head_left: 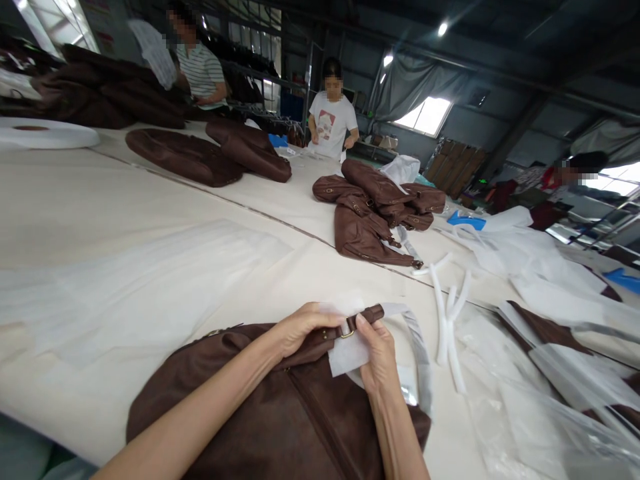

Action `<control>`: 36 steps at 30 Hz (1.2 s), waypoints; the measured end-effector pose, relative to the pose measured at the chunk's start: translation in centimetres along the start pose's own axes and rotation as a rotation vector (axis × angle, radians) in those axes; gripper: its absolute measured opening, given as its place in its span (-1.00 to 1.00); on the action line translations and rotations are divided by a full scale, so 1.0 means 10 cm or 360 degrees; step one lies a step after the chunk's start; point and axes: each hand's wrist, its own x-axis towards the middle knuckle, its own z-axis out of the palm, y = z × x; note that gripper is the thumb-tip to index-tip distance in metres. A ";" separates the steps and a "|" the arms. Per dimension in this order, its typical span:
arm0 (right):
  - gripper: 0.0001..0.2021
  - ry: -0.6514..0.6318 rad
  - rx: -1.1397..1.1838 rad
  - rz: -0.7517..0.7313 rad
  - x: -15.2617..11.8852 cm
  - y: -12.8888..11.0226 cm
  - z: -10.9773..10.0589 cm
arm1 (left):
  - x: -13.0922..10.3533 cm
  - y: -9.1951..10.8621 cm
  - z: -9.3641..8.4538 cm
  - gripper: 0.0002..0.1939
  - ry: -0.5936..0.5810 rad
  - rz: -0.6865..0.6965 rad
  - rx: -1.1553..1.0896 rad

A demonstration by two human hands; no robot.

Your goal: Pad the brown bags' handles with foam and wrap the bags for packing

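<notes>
1. Two hands work one strap (363,315): left hand (300,328) pinches it beside the buckle (346,331).
2. Right hand (377,353) grips white wrap (347,353) at the buckle.
3. Bag (280,407) lies at 6 o'clock on the table (100,220).
4. More bags (375,213) sit at 12 o'clock.

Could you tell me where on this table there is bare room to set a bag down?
Bare table lies left of the hands, between the near bag and the two far bags. The right side is crowded with foam strips and plastic wrap; the bag pile fills the middle.
</notes>
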 end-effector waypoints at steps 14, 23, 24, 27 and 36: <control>-0.69 0.0117 -0.0492 0.0053 -0.06 -0.16 -0.26 | 0.04 -0.05 0.08 -0.64 0.0040 0.0178 0.0165; -0.70 -0.0055 -0.0638 -0.0155 -0.29 -0.23 -0.64 | 0.07 -0.05 0.11 -0.73 0.0081 0.0186 0.0138; -0.65 -0.0131 -0.0817 -0.0207 -0.30 -0.25 -0.69 | 0.07 -0.05 0.11 -0.74 0.0077 0.0187 0.0137; -0.54 -0.0370 -0.1451 -0.0577 -0.26 -0.28 -0.77 | 0.06 -0.03 0.13 -0.75 0.0046 0.0185 0.0152; -0.90 -0.0569 -0.2248 -0.1396 -0.06 -0.48 -0.65 | 0.07 -0.09 0.11 -0.66 -0.0078 0.0250 0.0344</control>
